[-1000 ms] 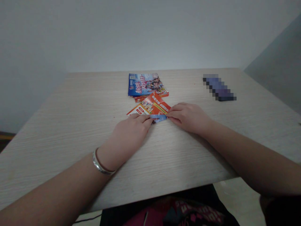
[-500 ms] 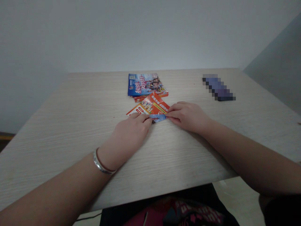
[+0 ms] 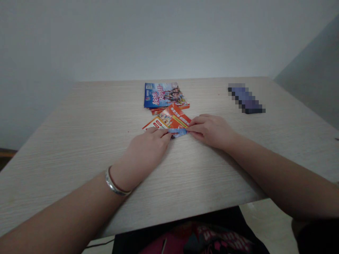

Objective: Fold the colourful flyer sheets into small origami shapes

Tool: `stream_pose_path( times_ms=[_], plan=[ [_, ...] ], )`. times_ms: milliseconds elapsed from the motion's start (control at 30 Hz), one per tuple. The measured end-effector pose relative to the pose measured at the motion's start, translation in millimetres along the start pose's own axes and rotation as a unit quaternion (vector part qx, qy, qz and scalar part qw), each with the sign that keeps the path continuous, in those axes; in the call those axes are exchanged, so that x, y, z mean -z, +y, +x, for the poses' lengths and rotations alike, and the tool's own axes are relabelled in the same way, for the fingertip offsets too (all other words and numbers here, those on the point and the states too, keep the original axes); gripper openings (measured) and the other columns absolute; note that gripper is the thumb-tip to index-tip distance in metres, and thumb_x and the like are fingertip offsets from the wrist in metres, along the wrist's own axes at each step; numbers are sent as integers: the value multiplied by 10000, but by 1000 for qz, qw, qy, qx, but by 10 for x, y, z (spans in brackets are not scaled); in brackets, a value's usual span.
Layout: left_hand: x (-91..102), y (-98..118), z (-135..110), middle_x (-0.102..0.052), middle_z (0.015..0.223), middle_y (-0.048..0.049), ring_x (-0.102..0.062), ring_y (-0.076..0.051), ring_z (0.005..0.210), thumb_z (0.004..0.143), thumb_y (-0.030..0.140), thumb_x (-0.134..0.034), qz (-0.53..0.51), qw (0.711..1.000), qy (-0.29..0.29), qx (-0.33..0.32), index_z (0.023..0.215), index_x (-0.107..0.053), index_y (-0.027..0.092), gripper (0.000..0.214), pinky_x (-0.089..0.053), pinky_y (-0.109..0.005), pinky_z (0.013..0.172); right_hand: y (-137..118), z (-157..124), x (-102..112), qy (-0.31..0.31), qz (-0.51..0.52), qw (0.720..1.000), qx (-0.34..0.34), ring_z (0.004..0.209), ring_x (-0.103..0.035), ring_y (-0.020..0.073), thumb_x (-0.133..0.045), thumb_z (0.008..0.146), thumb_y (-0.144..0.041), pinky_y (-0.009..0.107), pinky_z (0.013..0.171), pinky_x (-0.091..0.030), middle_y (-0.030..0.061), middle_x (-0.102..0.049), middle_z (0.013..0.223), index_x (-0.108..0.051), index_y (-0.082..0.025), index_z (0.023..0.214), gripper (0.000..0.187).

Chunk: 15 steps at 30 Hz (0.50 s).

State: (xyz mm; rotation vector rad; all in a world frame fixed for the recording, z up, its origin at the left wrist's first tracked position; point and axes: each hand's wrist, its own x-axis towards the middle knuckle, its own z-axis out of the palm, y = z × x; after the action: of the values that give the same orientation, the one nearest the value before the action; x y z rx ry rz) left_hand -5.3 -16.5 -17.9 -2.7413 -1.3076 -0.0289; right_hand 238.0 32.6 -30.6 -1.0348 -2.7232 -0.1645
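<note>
An orange and white printed flyer (image 3: 173, 118) lies on the table at a slant, its near edge folded over so that a blue strip of the reverse side shows. My left hand (image 3: 149, 146), with a silver bangle on the wrist, is closed on the flyer's left near part, fingertips at the fold. At the right end of the blue strip, my right hand (image 3: 212, 130) pinches the folded edge between thumb and fingers. My fingers hide both ends of the fold.
Just behind the flyer sits a stack of blue and orange leaflets (image 3: 165, 95). A dark, blurred-out flat object (image 3: 246, 98) lies at the back right of the pale wooden table (image 3: 92, 134). A wall (image 3: 169, 38) rises behind the table.
</note>
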Motion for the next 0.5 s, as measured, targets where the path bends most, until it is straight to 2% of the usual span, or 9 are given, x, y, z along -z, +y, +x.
stream_pose_path(
  times_ms=[100,233,300,400,500],
  plan=[
    [-10,-11,-8,-705,1205,-131,-666,-296,1049,987,165,-494,13,1000,10,-4,1231,-667,134,301,-572,-438,864,10,7,-25,9,12,1000,4,943,-682,217,-545,992,-273,328,793,-504,77,-767,1074,-795,-218,1042,261],
    [-47,-39,-2,-710,1086,-148,-661,-296,1007,966,138,-499,25,1000,13,0,1106,-697,97,246,-558,-448,894,17,32,-57,15,46,999,-2,959,-686,216,-545,985,-233,333,844,-512,80,-770,1081,-784,-216,1086,260],
    [-66,-47,5,-691,1133,-166,-645,-299,1048,965,114,-480,26,999,19,0,1202,-666,74,304,-547,-447,925,19,43,-59,6,55,998,-10,973,-687,221,-565,963,-199,342,871,-512,91,-771,1087,-767,-194,1124,259],
    [-78,-37,12,-664,1195,-170,-635,-310,1059,976,129,-461,29,1000,12,4,1406,-553,106,440,-558,-441,874,25,46,-55,1,66,998,-18,991,-684,226,-583,940,-178,354,903,-508,100,-771,1094,-761,-174,1119,252],
    [-71,-11,12,-664,1137,-163,-636,-314,1012,989,214,-477,34,999,2,8,1410,-567,135,438,-558,-443,834,34,30,-54,6,64,998,-15,995,-678,230,-578,939,-174,356,899,-508,100,-766,1100,-778,-183,1083,246]
  ],
)
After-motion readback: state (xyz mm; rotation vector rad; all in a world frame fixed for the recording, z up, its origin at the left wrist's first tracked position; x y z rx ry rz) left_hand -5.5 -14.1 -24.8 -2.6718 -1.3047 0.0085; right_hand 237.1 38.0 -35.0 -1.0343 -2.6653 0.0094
